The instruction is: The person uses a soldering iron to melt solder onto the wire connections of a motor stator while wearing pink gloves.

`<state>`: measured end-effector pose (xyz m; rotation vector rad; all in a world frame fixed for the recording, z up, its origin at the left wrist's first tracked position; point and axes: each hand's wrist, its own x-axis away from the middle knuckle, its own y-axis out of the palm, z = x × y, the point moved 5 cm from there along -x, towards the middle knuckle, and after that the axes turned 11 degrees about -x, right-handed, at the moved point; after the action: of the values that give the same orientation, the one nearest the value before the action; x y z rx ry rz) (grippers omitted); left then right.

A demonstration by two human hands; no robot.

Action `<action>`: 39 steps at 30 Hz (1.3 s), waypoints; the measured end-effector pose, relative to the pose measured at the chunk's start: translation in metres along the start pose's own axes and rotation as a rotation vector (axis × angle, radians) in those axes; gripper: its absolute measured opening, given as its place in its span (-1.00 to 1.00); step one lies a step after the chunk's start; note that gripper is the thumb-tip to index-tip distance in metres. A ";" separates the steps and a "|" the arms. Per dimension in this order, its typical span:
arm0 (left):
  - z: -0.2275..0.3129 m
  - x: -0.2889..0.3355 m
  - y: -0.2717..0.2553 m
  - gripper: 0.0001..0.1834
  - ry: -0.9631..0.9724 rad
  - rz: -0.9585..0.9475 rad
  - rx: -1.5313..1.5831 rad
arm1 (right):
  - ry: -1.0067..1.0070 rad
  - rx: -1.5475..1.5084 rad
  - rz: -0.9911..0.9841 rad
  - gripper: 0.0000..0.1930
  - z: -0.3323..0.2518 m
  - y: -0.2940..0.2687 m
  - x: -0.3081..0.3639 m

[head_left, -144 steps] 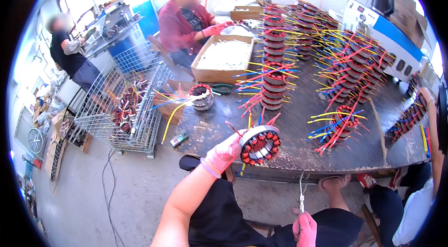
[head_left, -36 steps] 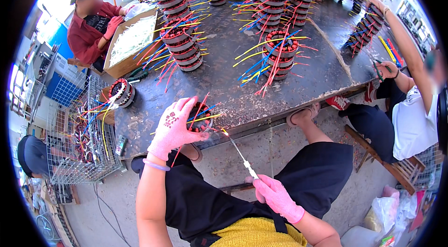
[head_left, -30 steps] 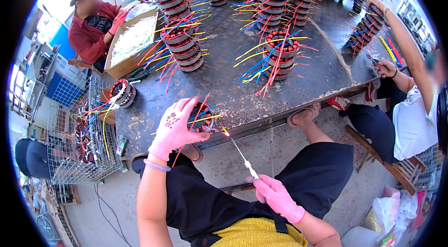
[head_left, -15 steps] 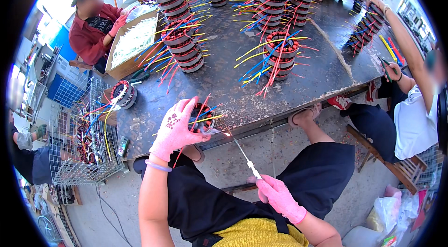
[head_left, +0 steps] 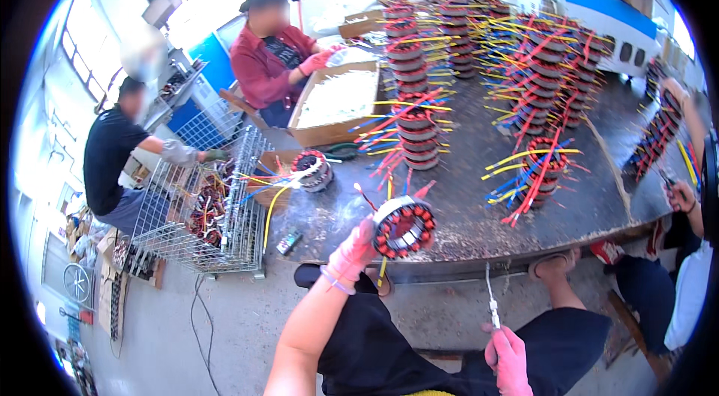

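My left hand (head_left: 352, 254) grips the wound stator ring (head_left: 404, 227) by its near rim, lifted off the table edge (head_left: 449, 265), bore facing me. My right hand (head_left: 509, 355) is closed around a thin pointed tool (head_left: 490, 299), tip up — the ring lies up and left of it. Beyond my left fingers, well apart, sits an open brown cardboard box (head_left: 341, 100).

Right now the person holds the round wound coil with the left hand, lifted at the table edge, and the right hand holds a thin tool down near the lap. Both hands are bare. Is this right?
Not quite: the head view shows pink gloves on both the left hand and the right hand, not bare skin. The rest holds: the left hand lifts the round wound coil at the table edge, and the right hand holds the thin tool near the lap.
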<state>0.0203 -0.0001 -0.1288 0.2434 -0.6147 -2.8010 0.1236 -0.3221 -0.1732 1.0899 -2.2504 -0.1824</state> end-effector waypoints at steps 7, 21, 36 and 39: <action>0.003 0.004 0.021 0.22 0.085 -0.265 0.140 | -0.112 0.100 0.045 -0.60 -0.009 0.015 -0.001; 0.004 0.003 0.026 0.40 0.023 -0.192 0.137 | -0.121 0.139 0.030 -0.59 -0.011 0.023 0.000; 0.006 -0.001 0.031 0.22 0.077 -0.296 0.131 | -0.107 0.163 0.053 -0.58 -0.016 0.022 0.002; 0.006 -0.002 0.035 0.20 0.075 -0.293 0.174 | -0.098 0.155 0.067 -0.58 -0.014 0.020 0.001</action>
<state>0.0282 -0.0275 -0.1080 0.5087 -0.8689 -2.9981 0.1181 -0.3081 -0.1545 1.1042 -2.4184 -0.0352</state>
